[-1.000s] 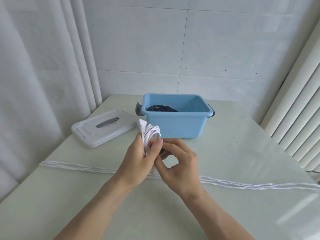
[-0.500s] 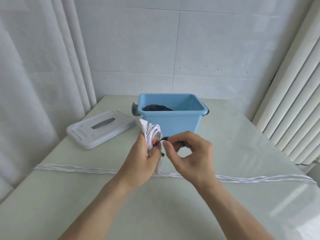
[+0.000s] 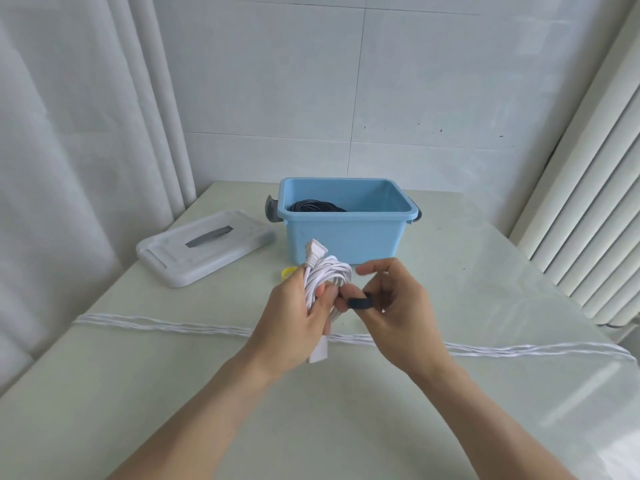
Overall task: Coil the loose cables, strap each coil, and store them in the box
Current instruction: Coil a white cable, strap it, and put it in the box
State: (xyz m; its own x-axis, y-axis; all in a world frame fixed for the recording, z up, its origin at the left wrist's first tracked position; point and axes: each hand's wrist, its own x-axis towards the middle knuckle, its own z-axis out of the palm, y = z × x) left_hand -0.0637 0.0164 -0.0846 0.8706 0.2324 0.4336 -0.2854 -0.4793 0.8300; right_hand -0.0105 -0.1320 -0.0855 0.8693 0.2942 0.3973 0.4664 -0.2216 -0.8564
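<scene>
Above the middle of the tabletop, the left hand grips a white cable coil, its fingers curled round the bundled loops, with the white plug sticking up past the fingertips and a flat white tag hanging below the palm. The right hand now pinches a black strap and holds it stretched out sideways from the coil; half a second ago the same strap was only a thin dark line pinched high beside the loops, and a second ago the fingers were pressed close against the bundle. The two hands sit close together, joined by the strap. That suggests the strapping step is under way and the free end is being drawn taut before it closes round the coil.

Behind the hands, toward the far edge, stands the blue box, open, with a black cable coil already inside. Its white lid lies flat to the left of it. A small yellow strap lies just behind the left hand. Across the tabletop nearer the person runs a long white cable, laid out in parallel strands and not yet coiled, so more work likely remains.
</scene>
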